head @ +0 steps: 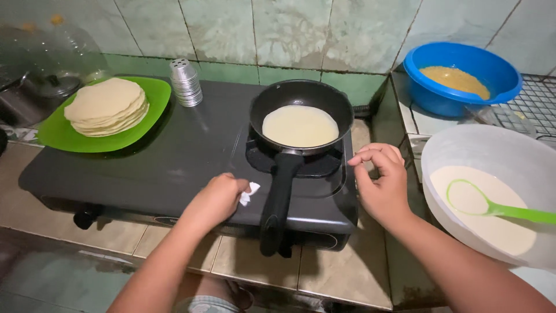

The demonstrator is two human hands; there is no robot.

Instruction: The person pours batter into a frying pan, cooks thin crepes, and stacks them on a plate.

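- On the black two-burner gas stove, right burner, sits a black round non-stick frying pan containing a thin pale round crepe; the long black pan handle points toward the person.
- Left hand: rests on the stove top just left of the pan handle, fingers curled closed around a small white crumpled wad.
- Right hand: hangs at the stove's right edge, near the pan rim; fingers loosely bent, narrow, holding nothing.
- Left rear: green square plastic plate carrying a stack of cooked crepes; a stack of small metal moulds stands beside it.
- Right: large white plastic bowl of pale batter with a green plastic ladle lying in it; behind it, a blue round basin.
- Tiled surface carries the stove.
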